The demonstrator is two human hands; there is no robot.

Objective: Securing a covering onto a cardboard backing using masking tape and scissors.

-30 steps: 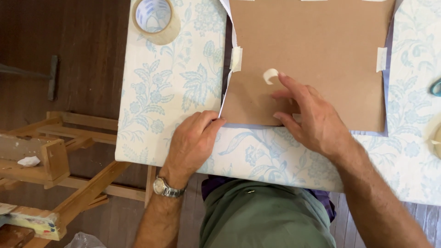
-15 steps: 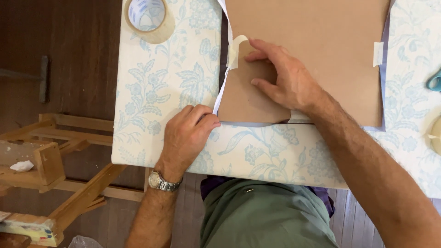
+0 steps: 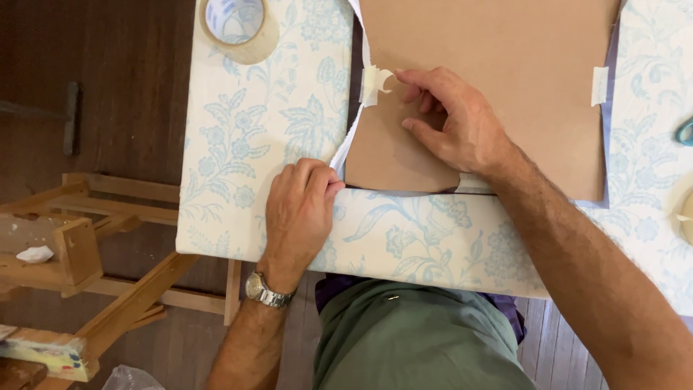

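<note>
Both forearms are bare, no sleeves. A silver metal-link wristwatch [image 3: 268, 290] sits on the left wrist, lower centre-left. Green trousers [image 3: 419, 339] fill the bottom centre.
</note>
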